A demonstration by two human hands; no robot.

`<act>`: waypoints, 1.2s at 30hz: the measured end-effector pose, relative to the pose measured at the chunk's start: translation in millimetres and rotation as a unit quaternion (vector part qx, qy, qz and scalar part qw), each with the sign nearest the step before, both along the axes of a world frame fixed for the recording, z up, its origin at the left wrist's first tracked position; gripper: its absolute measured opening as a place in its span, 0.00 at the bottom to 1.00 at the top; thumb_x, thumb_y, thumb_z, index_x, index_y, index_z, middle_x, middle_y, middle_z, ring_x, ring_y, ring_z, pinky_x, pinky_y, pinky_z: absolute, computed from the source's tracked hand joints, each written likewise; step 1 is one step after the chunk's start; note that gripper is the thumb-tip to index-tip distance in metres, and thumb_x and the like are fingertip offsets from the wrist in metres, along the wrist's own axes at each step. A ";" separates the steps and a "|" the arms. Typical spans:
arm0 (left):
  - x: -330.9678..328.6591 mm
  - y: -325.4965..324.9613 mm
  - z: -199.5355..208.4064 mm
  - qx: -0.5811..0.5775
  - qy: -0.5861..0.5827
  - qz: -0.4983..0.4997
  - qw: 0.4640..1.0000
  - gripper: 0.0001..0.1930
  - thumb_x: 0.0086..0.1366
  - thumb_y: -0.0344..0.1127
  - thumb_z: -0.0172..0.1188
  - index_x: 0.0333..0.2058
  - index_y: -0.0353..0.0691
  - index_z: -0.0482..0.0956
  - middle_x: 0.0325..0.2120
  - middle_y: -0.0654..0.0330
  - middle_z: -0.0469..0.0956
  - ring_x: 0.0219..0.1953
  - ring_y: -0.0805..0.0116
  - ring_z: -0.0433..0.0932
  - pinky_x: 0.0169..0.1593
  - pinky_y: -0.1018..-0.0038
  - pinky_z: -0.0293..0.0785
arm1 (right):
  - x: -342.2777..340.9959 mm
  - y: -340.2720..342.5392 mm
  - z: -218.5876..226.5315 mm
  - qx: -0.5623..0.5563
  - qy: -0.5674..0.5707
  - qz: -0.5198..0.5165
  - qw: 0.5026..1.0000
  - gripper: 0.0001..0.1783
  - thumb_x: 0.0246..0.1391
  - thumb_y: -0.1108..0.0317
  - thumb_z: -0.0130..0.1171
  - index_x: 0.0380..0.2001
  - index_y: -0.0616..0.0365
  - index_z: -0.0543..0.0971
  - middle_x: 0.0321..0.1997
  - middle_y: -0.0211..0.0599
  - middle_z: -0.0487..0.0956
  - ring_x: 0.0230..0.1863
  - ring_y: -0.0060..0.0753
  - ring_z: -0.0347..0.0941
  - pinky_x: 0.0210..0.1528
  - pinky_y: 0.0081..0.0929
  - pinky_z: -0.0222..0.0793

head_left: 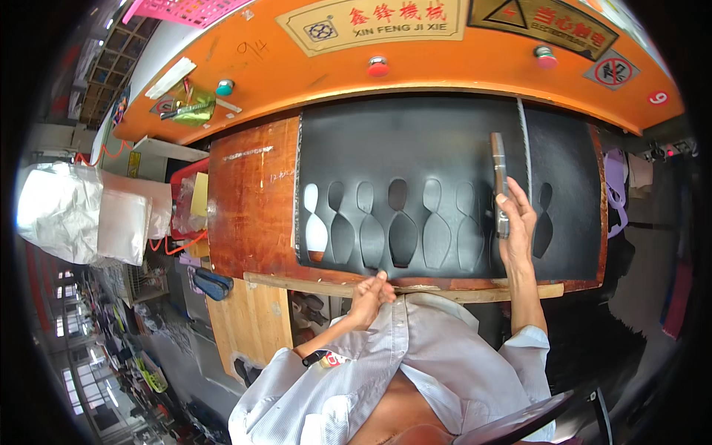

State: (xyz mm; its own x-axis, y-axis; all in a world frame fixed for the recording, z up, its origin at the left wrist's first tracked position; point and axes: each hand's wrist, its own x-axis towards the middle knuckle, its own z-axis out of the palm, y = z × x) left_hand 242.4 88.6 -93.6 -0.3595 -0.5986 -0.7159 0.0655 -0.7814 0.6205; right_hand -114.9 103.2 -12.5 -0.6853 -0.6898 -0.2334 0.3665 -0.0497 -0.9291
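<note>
A black sheet (415, 137) lies on a reddish-brown board (252, 200). Along its near part runs a row of several shoe-sole-shaped cuts (437, 237); white shows through the leftmost one. My right hand (519, 230) grips a narrow metal cutting die (498, 170) by its near end, over the right end of the row. The die is seen edge-on, and its outline shape is hidden. At the board's front edge, close to my body, my left hand (368, 298) is closed with its fingers curled; whether anything is in them is hidden.
An orange machine beam (311, 81) with red and green buttons (378, 67) spans the far side. A wooden strip (467, 295) borders the board's front. At left are a red bin (182, 174), a silvery wrapped stack (63, 211) and a dark blue shoe-shaped item (213, 283).
</note>
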 end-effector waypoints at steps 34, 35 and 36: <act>131.3 -147.2 -23.6 -0.529 -0.417 -0.129 0.728 0.14 0.72 0.36 0.60 0.25 0.40 0.77 0.21 0.46 0.78 0.24 0.42 0.77 0.30 0.52 0.70 | 213.7 -289.7 -53.8 0.067 0.474 0.098 0.872 0.33 0.54 0.63 0.71 0.58 0.71 0.74 0.64 0.62 0.71 0.63 0.63 0.67 0.64 0.53 0.66; 128.3 -149.7 -18.5 -0.508 -0.418 -0.127 0.742 0.15 0.73 0.36 0.59 0.25 0.39 0.76 0.21 0.45 0.78 0.23 0.41 0.77 0.30 0.51 0.70 | 185.6 -269.5 -50.1 0.082 0.491 0.051 0.866 0.28 0.55 0.64 0.72 0.56 0.66 0.77 0.59 0.54 0.77 0.59 0.57 0.72 0.63 0.48 0.69; 123.6 -154.1 -14.0 -0.496 -0.429 -0.122 0.745 0.16 0.73 0.37 0.58 0.25 0.39 0.76 0.20 0.45 0.77 0.23 0.41 0.77 0.29 0.50 0.70 | 150.4 -245.1 -44.5 0.113 0.518 -0.004 0.848 0.22 0.55 0.64 0.72 0.51 0.62 0.80 0.52 0.49 0.80 0.53 0.52 0.75 0.57 0.42 0.73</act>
